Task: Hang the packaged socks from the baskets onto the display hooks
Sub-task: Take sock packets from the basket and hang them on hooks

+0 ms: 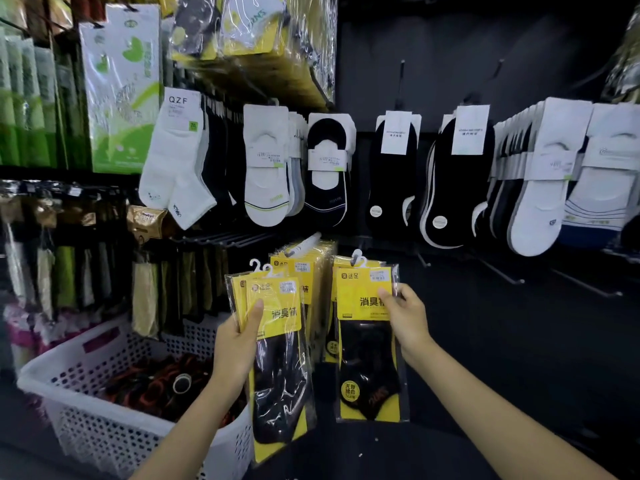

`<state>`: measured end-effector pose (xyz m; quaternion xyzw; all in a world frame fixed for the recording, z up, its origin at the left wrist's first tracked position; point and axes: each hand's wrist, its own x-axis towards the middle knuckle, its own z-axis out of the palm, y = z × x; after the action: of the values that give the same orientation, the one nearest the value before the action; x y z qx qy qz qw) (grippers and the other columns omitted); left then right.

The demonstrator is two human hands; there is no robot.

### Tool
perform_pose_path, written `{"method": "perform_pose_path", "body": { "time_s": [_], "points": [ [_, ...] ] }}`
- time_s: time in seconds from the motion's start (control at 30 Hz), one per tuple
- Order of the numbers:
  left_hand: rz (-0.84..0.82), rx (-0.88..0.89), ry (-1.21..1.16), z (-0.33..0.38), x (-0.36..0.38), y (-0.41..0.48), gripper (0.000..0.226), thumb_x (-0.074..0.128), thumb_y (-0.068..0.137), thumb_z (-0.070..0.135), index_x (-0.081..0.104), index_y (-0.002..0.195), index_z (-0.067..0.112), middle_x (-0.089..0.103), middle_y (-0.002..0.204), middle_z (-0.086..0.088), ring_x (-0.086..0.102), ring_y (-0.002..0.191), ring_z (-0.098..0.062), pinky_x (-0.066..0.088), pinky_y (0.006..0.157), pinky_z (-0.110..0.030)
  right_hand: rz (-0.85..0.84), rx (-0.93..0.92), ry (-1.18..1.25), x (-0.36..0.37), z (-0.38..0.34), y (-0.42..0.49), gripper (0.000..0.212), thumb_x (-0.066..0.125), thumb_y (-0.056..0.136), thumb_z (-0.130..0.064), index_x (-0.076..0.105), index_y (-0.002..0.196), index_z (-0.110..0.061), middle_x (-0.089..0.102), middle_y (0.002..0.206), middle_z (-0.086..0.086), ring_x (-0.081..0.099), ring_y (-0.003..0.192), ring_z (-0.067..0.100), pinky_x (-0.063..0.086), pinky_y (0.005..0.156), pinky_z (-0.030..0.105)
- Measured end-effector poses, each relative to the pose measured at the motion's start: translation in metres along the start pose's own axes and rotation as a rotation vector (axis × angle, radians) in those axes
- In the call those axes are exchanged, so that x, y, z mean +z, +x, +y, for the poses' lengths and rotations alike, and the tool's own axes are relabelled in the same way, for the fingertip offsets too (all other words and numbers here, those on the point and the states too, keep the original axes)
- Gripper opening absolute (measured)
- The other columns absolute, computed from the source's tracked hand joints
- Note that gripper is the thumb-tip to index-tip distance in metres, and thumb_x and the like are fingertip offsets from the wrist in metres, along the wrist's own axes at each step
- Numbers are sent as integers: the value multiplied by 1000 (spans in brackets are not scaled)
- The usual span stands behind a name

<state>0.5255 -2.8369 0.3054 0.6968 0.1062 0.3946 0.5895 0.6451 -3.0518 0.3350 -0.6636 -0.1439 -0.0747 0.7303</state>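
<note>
My left hand [239,337] grips a small stack of yellow-and-black sock packs [280,372], thumb across the yellow card, white hangers at the top. My right hand [403,317] pinches the upper right edge of a single yellow sock pack [367,355], whose white hanger sits at the tip of a display hook. Behind and between them, more yellow packs [304,268] hang on a hook [306,242]. A white perforated basket [86,403] with dark socks in it stands at the lower left.
Rows of white and black no-show socks [398,174] hang above. Bare black hooks [502,271] jut from the dark panel at the right. Green boxed socks [121,88] and dark packs [86,271] fill the left wall.
</note>
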Motion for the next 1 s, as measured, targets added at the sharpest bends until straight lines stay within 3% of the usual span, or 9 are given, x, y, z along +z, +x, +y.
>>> {"method": "perform_pose_path", "body": {
  "time_s": [0.1, 0.17, 0.3, 0.4, 0.53, 0.7, 0.8, 0.87, 1.0],
  "points": [
    [23, 18, -11, -3, 0, 4, 45, 54, 89, 42, 47, 49, 23, 37, 32, 12, 36, 31, 1, 33, 42, -9, 5, 1, -66, 9, 9, 15, 7, 57, 95, -17, 61, 93, -12, 72, 86, 1, 68, 80, 14, 55, 72, 26],
    [35, 14, -27, -6, -1, 6, 47, 56, 89, 40, 55, 55, 6, 42, 33, 13, 42, 33, 5, 36, 43, -5, 52, 38, -74, 14, 18, 24, 9, 58, 94, -18, 62, 94, -10, 71, 85, 2, 68, 77, 14, 54, 69, 26],
    [6, -6, -44, -13, -2, 7, 36, 56, 89, 42, 67, 78, 10, 46, 41, 3, 46, 42, 5, 41, 53, -12, 226, 133, -114, 21, 35, 46, 19, 69, 86, -27, 65, 91, -10, 67, 87, 3, 62, 83, 18, 52, 76, 32],
    [-5, -32, -63, -17, -2, 8, 33, 57, 88, 44, 67, 68, 20, 54, 46, 14, 51, 47, 7, 40, 59, -19, 332, 224, -73, 22, 41, 54, 24, 75, 80, -32, 61, 90, -15, 62, 87, -1, 57, 82, 15, 47, 74, 30],
    [-12, -45, -72, -20, 1, 6, 37, 58, 85, 48, 67, 69, 16, 60, 63, 3, 56, 61, -7, 43, 62, -18, 433, 256, -108, 16, 46, 47, 25, 74, 81, -25, 59, 96, -11, 61, 97, 5, 54, 84, 17, 46, 75, 30],
    [-54, -84, -140, -17, 16, -3, 37, 62, 78, 52, 68, 70, 17, 58, 59, 9, 54, 56, 0, 43, 55, -8, 84, 233, 1, 15, 36, 7, 23, 66, 88, -30, 62, 101, -12, 63, 97, 4, 61, 83, 14, 54, 70, 23],
    [-103, -93, -213, -10, 31, -10, 25, 65, 78, 47, 71, 82, 23, 72, 78, 12, 66, 72, 2, 48, 61, -8, -170, 193, -49, 20, 22, -22, 18, 60, 90, -39, 65, 98, -23, 66, 99, 0, 63, 91, 12, 54, 73, 22],
    [-157, -87, -249, -5, 42, -17, 23, 68, 76, 43, 73, 91, 26, 75, 88, 12, 70, 82, -1, 51, 63, -10, -260, 171, -55, 23, 14, -35, 23, 62, 88, -39, 68, 102, -22, 72, 96, 0, 67, 87, 14, 57, 74, 27],
    [-173, -92, -275, 4, 54, -25, 31, 73, 69, 44, 72, 91, 22, 75, 86, 8, 71, 78, -5, 51, 61, -12, -294, 116, 87, 17, 4, -48, 18, 67, 87, -27, 69, 101, -16, 76, 93, -1, 72, 79, 10, 53, 57, 17]
  ]
}}
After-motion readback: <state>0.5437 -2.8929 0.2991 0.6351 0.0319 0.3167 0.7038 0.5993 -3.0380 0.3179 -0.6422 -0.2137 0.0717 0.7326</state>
